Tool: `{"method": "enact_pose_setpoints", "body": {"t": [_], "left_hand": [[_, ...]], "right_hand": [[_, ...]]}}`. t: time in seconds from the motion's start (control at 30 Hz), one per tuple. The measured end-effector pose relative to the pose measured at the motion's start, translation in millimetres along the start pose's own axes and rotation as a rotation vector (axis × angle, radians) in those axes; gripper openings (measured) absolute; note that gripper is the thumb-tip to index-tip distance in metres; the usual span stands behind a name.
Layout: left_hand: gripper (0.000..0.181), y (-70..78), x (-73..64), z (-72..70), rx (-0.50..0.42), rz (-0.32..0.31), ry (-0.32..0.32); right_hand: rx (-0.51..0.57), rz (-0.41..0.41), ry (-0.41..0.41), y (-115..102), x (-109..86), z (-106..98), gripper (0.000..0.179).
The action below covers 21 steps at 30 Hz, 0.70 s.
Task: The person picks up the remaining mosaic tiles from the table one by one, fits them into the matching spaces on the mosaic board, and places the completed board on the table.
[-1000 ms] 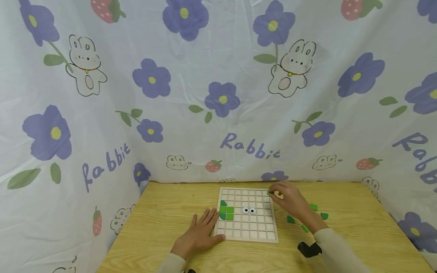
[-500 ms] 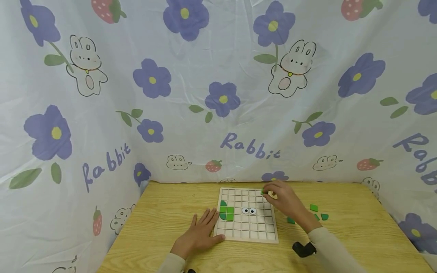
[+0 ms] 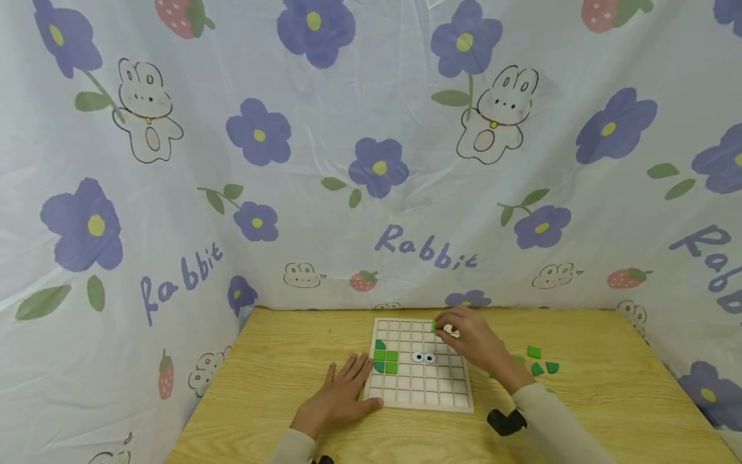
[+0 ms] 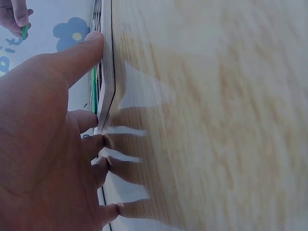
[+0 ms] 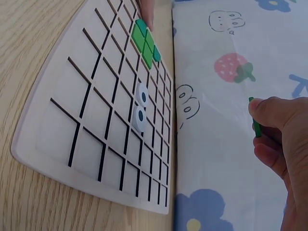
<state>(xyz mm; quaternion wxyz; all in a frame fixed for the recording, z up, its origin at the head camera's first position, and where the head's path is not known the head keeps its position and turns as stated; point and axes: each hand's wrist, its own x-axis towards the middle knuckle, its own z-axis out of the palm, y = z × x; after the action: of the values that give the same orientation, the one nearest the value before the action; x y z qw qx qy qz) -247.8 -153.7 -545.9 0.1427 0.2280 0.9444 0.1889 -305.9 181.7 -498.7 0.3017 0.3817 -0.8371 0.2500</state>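
Observation:
A wooden grid board (image 3: 421,385) lies on the table, with several green tiles (image 3: 391,356) in cells at its left side and two round eye pieces (image 3: 424,357) near its middle. My left hand (image 3: 339,396) rests at the board's left edge, fingers spread and thumb at the near corner; the left wrist view shows the thumb (image 4: 86,53) against the board's rim. Over the far right part of the board, my right hand (image 3: 472,338) pinches a small green tile (image 5: 255,118) between thumb and fingers, held edge-on in the right wrist view.
Right of the board, several loose green tiles (image 3: 534,352) lie on the wooden table (image 3: 255,386), some partly behind the right forearm. A patterned cloth (image 3: 324,206) hangs along the table's back and sides. Black wrist gear (image 3: 506,422) sits by the right sleeve.
My right hand has moved left along the board's far edge with the green tile in its fingers. The left hand has stayed in place.

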Motion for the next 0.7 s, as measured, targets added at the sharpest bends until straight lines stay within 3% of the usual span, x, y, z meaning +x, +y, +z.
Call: {"method": "enact_pose_setpoints", "body": {"t": [0.7], "left_hand": [[0.093,-1.1,2.4,0.7,-0.033,0.007,-0.005]], "right_hand": [[0.032,0.02,-0.084,-17,10.1,23,0.013]]}}
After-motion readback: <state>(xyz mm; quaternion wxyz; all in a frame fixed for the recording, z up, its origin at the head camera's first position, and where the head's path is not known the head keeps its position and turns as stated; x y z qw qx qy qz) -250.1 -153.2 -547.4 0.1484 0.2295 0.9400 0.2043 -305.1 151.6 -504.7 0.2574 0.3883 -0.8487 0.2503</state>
